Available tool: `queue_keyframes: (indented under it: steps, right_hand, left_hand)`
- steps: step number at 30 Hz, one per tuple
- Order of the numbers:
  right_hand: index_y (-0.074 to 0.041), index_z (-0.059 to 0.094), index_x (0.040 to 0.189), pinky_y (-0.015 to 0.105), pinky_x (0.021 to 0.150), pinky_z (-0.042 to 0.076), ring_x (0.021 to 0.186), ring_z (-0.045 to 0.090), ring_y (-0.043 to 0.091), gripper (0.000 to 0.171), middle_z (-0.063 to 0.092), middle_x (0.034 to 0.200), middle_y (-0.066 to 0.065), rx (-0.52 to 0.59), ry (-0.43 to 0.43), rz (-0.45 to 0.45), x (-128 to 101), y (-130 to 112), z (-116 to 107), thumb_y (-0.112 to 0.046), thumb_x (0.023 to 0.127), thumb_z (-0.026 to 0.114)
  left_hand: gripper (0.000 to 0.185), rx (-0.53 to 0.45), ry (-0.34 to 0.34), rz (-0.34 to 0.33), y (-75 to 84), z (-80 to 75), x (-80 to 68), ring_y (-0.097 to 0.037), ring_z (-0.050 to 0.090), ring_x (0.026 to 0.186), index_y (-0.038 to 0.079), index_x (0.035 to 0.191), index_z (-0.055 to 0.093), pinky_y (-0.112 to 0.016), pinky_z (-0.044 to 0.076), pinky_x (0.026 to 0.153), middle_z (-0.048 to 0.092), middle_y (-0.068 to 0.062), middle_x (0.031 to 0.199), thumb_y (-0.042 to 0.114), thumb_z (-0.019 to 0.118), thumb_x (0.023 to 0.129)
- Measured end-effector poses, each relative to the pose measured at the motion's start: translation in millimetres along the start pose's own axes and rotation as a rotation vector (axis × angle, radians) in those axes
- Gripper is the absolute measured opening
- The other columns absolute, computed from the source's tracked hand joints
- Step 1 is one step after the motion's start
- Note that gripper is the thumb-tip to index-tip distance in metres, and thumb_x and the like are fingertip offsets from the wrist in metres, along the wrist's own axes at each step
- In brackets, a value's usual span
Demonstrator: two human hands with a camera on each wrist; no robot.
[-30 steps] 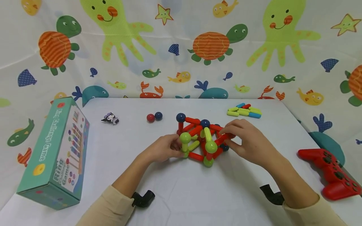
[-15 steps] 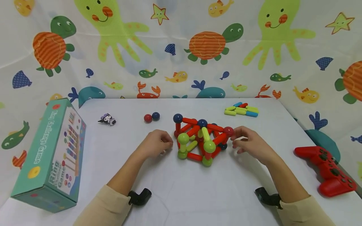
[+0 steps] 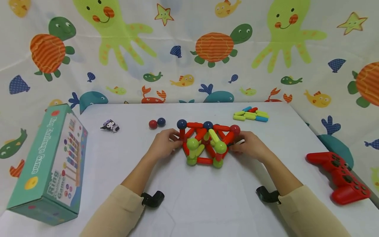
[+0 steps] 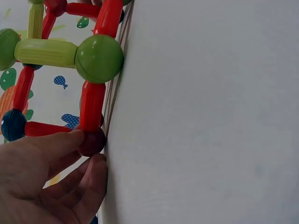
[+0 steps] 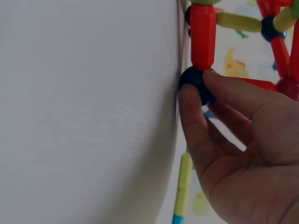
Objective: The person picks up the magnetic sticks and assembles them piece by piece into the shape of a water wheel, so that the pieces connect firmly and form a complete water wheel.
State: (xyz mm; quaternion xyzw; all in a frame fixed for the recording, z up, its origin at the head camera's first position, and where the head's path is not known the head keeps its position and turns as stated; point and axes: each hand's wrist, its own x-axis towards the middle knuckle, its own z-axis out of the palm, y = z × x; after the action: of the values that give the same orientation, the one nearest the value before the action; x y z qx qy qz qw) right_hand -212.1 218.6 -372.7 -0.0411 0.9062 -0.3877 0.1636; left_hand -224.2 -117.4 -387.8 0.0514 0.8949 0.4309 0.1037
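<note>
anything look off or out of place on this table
Nothing looks spilled or broken. The rod-and-ball frame stands whole between the left hand and right hand, each pinching a bottom corner ball. Only the teal game box sits propped at a tilt at the table's left edge.

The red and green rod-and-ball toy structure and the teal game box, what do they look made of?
The rod-and-ball toy structure, gripped by the left hand and right hand, looks like smooth moulded plastic: glossy highlights, rounded ends. The teal game box looks like printed cardboard: flat panels, sharp folded edges.
</note>
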Motion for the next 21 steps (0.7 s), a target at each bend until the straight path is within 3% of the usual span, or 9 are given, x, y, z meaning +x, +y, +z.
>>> queue_keyframes:
  steps: [5, 12, 14, 16, 19, 21]
  right_hand:
    - [-0.005, 0.060, 0.140, 0.036, 0.093, 0.059, 0.119, 0.060, 0.033, 0.051, 0.062, 0.136, 0.018, 0.019, -0.005, -0.017, 24, 2, -4, -0.020, 0.094, 0.075]
    - [-0.007, 0.058, 0.142, 0.033, 0.091, 0.059, 0.110, 0.065, 0.030, 0.049, 0.061, 0.138, 0.018, 0.054, -0.061, -0.021, 49, 0, -16, -0.024, 0.097, 0.070]
    - [-0.007, 0.059, 0.141, 0.037, 0.093, 0.059, 0.109, 0.065, 0.031, 0.044, 0.061, 0.136, 0.019, 0.048, 0.009, 0.006, 55, 0, -21, -0.023, 0.101, 0.065]
    - [-0.006, 0.060, 0.140, 0.044, 0.098, 0.057, 0.115, 0.061, 0.034, 0.040, 0.061, 0.136, 0.020, 0.006, 0.137, 0.033, 61, 1, -25, -0.020, 0.103, 0.061]
    - [-0.005, 0.061, 0.140, 0.055, 0.108, 0.050, 0.126, 0.052, 0.040, 0.038, 0.056, 0.140, 0.023, -0.145, 0.298, 0.058, 72, 2, -31, -0.015, 0.103, 0.059]
    - [-0.003, 0.060, 0.140, 0.060, 0.113, 0.044, 0.132, 0.046, 0.044, 0.040, 0.054, 0.143, 0.025, -0.254, 0.321, 0.064, 79, 3, -33, -0.012, 0.101, 0.060]
  left_hand:
    - [0.035, 0.013, 0.057, -0.003, -0.3, -2.1, 2.5, -0.024, 0.068, 0.080, 0.007, 0.128, 0.066, -0.028, 0.060, 0.069, 0.071, -0.014, 0.110, 0.020, 0.072, 0.097]
    - [0.035, 0.016, 0.114, -0.045, -3.6, -5.8, 2.3, -0.026, 0.068, 0.085, 0.007, 0.128, 0.066, -0.029, 0.061, 0.071, 0.070, -0.016, 0.114, 0.021, 0.072, 0.097]
    - [0.034, 0.012, 0.125, -0.051, -6.3, -5.0, 2.2, -0.027, 0.068, 0.089, 0.007, 0.127, 0.067, -0.031, 0.062, 0.073, 0.070, -0.016, 0.115, 0.021, 0.072, 0.097]
    - [0.033, 0.001, 0.141, -0.049, -8.8, -3.1, 2.8, -0.028, 0.068, 0.096, 0.008, 0.126, 0.067, -0.031, 0.062, 0.076, 0.070, -0.015, 0.117, 0.022, 0.073, 0.097]
    - [0.033, -0.025, 0.157, -0.039, -10.7, 0.9, 3.8, -0.029, 0.066, 0.103, 0.009, 0.127, 0.068, -0.032, 0.062, 0.078, 0.070, -0.015, 0.120, 0.023, 0.073, 0.097]
    - [0.033, -0.036, 0.163, -0.032, -11.0, 3.4, 4.6, -0.029, 0.065, 0.105, 0.010, 0.127, 0.068, -0.032, 0.061, 0.078, 0.070, -0.014, 0.120, 0.023, 0.073, 0.097]
